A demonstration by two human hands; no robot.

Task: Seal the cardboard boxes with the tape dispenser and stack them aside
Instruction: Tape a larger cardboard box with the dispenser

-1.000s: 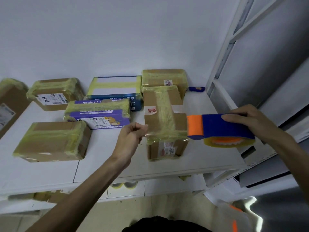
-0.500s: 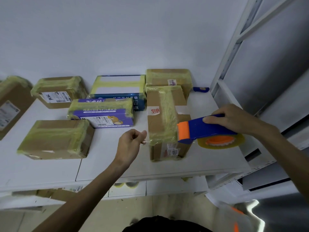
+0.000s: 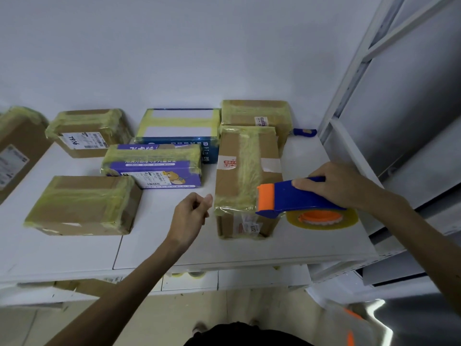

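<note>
A tall brown cardboard box (image 3: pixel 232 171) wrapped in yellowish tape lies lengthwise on the white table (image 3: pixel 74 250), right of centre. My right hand (image 3: pixel 334 183) grips a blue tape dispenser (image 3: pixel 282 198) with an orange head, which sits against the box's right front corner. Its tape roll (image 3: pixel 321 221) hangs beside the box. A clear strip of tape runs across the box's front end. My left hand (image 3: pixel 189 216) is at the box's left front edge, thumb and finger pinched on the tape's end.
Several taped boxes lie around: a brown one (image 3: pixel 82 203) front left, a purple one (image 3: pixel 154 163), a blue one (image 3: pixel 179 126), and brown ones at the back (image 3: pixel 257 113) and left (image 3: pixel 87 131). A metal shelf frame (image 3: pixel 374 71) stands at the right.
My right hand has brought the dispenser down and leftwards onto the box's right front corner. My left hand has stayed pinched at the box's left edge.
</note>
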